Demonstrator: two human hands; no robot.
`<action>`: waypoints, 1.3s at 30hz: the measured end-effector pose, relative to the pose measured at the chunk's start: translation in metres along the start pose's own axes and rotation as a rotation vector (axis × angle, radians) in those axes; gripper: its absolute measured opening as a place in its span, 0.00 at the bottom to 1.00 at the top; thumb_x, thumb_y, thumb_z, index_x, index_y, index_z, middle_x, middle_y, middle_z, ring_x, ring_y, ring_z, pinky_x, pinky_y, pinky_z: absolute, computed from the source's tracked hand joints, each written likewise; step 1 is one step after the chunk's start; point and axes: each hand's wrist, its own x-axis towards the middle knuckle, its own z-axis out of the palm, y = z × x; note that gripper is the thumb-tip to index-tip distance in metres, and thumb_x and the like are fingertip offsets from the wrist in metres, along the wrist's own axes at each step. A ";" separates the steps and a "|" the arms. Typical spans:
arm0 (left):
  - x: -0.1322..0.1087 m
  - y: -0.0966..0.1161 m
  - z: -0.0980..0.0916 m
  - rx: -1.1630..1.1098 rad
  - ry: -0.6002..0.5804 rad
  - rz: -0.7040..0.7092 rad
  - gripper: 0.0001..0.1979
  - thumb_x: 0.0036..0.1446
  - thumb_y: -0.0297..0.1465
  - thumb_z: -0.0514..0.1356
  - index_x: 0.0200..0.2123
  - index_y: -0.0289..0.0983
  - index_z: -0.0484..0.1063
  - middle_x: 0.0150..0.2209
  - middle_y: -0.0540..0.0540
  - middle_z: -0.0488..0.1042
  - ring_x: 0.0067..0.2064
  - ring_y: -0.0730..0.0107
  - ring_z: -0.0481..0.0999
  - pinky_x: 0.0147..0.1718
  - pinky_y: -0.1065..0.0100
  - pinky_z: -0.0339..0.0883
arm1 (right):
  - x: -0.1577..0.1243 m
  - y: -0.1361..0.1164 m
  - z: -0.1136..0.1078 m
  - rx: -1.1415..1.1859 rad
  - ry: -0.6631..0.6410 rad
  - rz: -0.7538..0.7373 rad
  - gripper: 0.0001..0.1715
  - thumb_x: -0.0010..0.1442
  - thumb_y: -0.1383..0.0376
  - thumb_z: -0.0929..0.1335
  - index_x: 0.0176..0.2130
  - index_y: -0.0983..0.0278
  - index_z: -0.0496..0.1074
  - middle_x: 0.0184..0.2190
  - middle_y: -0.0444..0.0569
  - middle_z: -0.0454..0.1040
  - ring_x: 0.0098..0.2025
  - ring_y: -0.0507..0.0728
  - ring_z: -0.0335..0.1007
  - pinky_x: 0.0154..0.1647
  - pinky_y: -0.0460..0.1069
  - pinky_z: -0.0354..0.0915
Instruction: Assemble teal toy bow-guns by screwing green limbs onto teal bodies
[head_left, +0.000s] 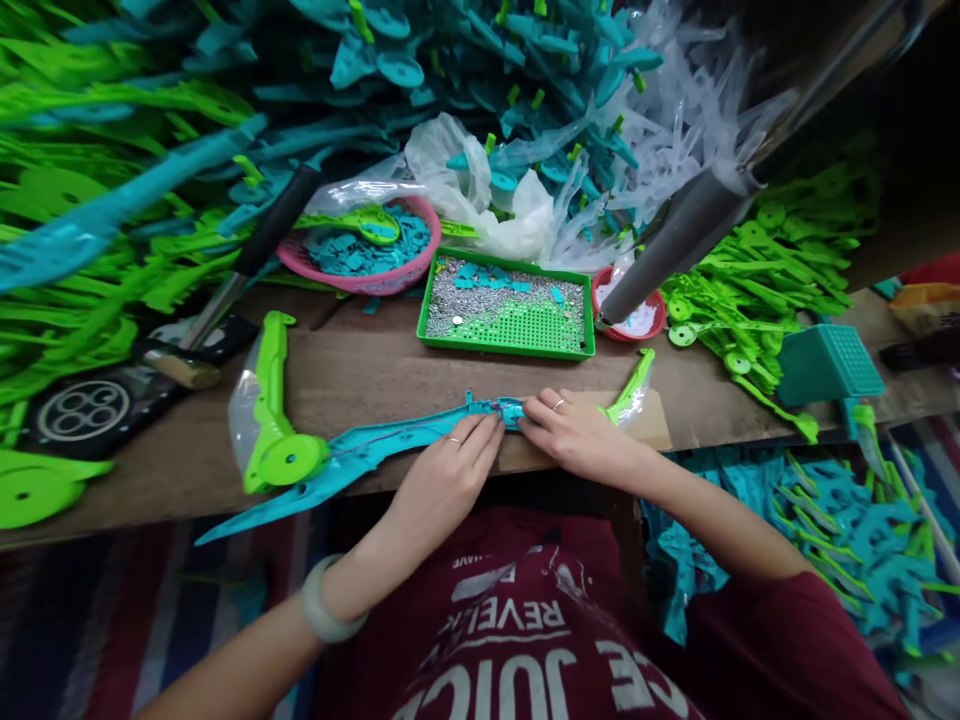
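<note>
A long, curved blue plastic shell [405,430] lies along the near edge of the bench, with a thin wire running inside it. Green arms with round hubs [289,462] and clear plastic parts are joined at its left end, and a green arm [634,385] rises at its right. My left hand [454,460] has its fingers pressed together at the middle of the shell. Close by on the right, my right hand [574,430] pinches the shell. Whatever small parts sit under the fingertips are hidden.
Behind the shell stand a green tray [506,345] of small metal pieces, a pink basket [409,275] of blue bits and a red basket [654,325]. A hammer-like tool [277,220] and a phone [82,405] are at left. Piles of green and blue parts surround the bench.
</note>
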 end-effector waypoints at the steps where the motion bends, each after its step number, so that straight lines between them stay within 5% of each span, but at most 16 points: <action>1: 0.003 0.000 -0.001 0.017 -0.042 -0.012 0.20 0.64 0.16 0.47 0.53 0.21 0.73 0.50 0.33 0.77 0.51 0.53 0.75 0.46 0.60 0.74 | -0.001 0.001 0.001 0.022 0.015 -0.009 0.14 0.71 0.69 0.60 0.47 0.70 0.73 0.41 0.57 0.72 0.43 0.61 0.62 0.40 0.55 0.63; 5: 0.015 -0.002 -0.007 0.044 -0.205 -0.028 0.17 0.61 0.16 0.51 0.48 0.25 0.77 0.48 0.35 0.77 0.48 0.54 0.75 0.39 0.62 0.74 | -0.015 0.009 0.006 0.255 0.211 0.057 0.14 0.72 0.69 0.60 0.48 0.67 0.73 0.38 0.54 0.73 0.41 0.59 0.62 0.41 0.53 0.63; 8: 0.020 -0.002 -0.010 0.048 -0.261 -0.008 0.15 0.60 0.16 0.53 0.44 0.26 0.78 0.46 0.36 0.77 0.47 0.54 0.75 0.37 0.61 0.74 | -0.020 0.015 0.009 0.427 0.371 0.360 0.09 0.70 0.66 0.64 0.40 0.66 0.73 0.34 0.51 0.72 0.39 0.58 0.63 0.41 0.52 0.62; 11: 0.023 -0.002 -0.012 0.056 -0.291 0.006 0.14 0.59 0.16 0.55 0.42 0.26 0.79 0.44 0.36 0.76 0.46 0.52 0.74 0.37 0.60 0.73 | -0.008 0.016 0.008 0.502 0.255 0.567 0.10 0.65 0.61 0.70 0.38 0.66 0.74 0.35 0.51 0.73 0.42 0.59 0.65 0.44 0.52 0.62; 16: 0.024 -0.006 -0.012 0.052 -0.294 0.030 0.14 0.59 0.16 0.54 0.41 0.26 0.79 0.42 0.35 0.75 0.45 0.52 0.73 0.41 0.57 0.72 | 0.032 0.021 -0.003 0.453 -0.110 0.439 0.06 0.66 0.68 0.68 0.38 0.67 0.76 0.38 0.53 0.77 0.45 0.59 0.68 0.44 0.51 0.60; 20: 0.021 -0.006 -0.013 0.051 -0.283 0.033 0.17 0.60 0.16 0.51 0.45 0.26 0.78 0.45 0.34 0.75 0.45 0.52 0.72 0.43 0.57 0.72 | 0.041 0.027 -0.016 0.343 -0.213 0.357 0.11 0.68 0.71 0.63 0.39 0.70 0.75 0.39 0.57 0.78 0.45 0.59 0.70 0.45 0.51 0.60; 29: 0.018 -0.004 -0.013 0.050 -0.222 0.038 0.15 0.58 0.15 0.52 0.41 0.26 0.77 0.44 0.32 0.75 0.44 0.49 0.72 0.38 0.57 0.70 | 0.004 0.038 -0.018 0.637 -0.069 0.433 0.04 0.68 0.70 0.66 0.40 0.68 0.71 0.36 0.49 0.75 0.38 0.54 0.67 0.40 0.47 0.59; 39: 0.018 -0.009 -0.008 0.039 -0.219 0.052 0.14 0.58 0.17 0.54 0.44 0.25 0.78 0.44 0.35 0.76 0.44 0.51 0.72 0.41 0.57 0.73 | -0.035 -0.018 0.014 0.077 0.101 0.504 0.15 0.70 0.73 0.60 0.36 0.66 0.74 0.34 0.54 0.70 0.40 0.61 0.58 0.36 0.53 0.55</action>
